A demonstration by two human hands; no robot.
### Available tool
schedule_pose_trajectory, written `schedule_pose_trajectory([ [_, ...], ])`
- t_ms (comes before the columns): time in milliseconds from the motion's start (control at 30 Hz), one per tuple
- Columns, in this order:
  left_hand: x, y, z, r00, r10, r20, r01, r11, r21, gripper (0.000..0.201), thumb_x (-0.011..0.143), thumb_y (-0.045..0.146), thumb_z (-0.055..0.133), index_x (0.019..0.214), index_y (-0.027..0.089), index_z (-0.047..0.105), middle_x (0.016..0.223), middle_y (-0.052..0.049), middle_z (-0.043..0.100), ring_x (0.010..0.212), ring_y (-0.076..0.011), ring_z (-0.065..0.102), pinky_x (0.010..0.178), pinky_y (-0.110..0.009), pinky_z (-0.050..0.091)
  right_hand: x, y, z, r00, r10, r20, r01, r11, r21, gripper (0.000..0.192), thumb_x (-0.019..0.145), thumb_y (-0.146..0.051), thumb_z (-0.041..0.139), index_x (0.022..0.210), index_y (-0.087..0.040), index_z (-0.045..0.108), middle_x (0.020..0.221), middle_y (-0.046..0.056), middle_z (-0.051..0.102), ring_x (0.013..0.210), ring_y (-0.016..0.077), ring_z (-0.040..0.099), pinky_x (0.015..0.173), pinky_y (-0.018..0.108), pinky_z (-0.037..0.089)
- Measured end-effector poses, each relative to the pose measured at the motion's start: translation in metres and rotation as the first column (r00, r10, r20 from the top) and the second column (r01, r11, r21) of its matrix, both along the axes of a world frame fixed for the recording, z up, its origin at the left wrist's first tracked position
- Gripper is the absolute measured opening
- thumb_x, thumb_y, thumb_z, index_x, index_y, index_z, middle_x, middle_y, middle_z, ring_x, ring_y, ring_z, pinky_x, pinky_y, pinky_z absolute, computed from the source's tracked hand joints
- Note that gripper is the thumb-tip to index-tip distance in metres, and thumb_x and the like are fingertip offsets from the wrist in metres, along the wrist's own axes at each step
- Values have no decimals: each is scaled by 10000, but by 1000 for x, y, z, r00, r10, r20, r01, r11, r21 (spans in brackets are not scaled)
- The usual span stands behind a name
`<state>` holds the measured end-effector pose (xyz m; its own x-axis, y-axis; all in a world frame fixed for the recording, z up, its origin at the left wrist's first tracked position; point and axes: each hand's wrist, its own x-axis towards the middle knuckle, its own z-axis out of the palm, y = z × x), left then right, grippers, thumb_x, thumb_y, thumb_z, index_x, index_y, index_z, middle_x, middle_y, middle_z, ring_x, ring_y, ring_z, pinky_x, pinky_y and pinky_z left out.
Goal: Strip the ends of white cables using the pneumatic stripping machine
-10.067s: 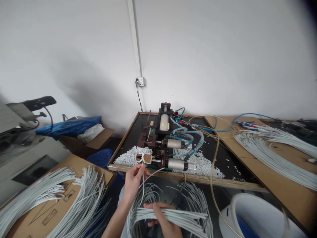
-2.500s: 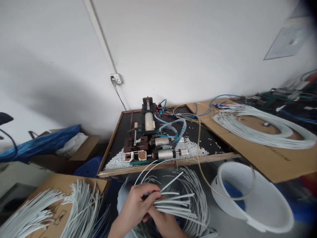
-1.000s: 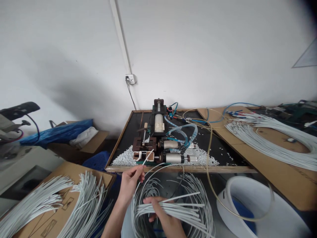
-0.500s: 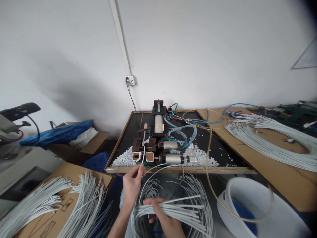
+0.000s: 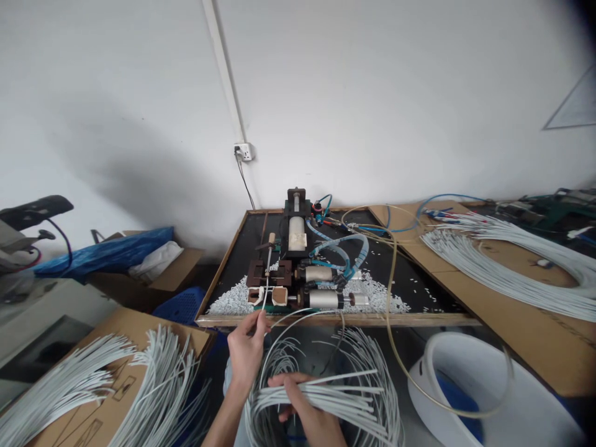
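Between thumb and fingers, my left hand [image 5: 248, 347] pinches a single white cable [image 5: 265, 303] just in front of the machine. The cable's end runs up between the two padded jaws of the pneumatic wire stripping machine [image 5: 298, 273]. Lower down, my right hand [image 5: 305, 397] is closed around a bunch of white cables [image 5: 344, 402], whose ends fan out to the right. Those cables belong to a loose coil [image 5: 393, 397] beneath both hands. Small white cut pieces [image 5: 233, 297] lie heaped around the machine's base.
The machine stands on a black tray with a wooden rim [image 5: 339, 320]. A white tub [image 5: 433, 366] is at the right, with a yellowish hose [image 5: 393, 292] looping across it. Cable bundles lie on cardboard at left [image 5: 158, 385] and right [image 5: 503, 261]. A wall socket [image 5: 244, 151] is behind.
The view has shifted very slightly. Both hands keep their holds, and the single cable remains between the machine's jaws.
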<state>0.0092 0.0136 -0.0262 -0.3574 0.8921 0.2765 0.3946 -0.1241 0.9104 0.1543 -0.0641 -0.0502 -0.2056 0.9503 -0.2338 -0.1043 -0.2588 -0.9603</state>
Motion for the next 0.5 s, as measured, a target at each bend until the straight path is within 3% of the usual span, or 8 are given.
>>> schedule_pose_trajectory([
  [500, 0, 2, -1, 997, -16, 74, 17, 1000, -18, 297, 874, 428, 602, 824, 148, 688, 653, -24, 696, 591, -191, 645, 594, -259, 487, -2, 1, -2, 1000, -17, -14, 16, 1000, -16, 532, 801, -690, 550, 902, -224, 787, 930, 87, 788, 585, 226, 714, 608, 380, 616],
])
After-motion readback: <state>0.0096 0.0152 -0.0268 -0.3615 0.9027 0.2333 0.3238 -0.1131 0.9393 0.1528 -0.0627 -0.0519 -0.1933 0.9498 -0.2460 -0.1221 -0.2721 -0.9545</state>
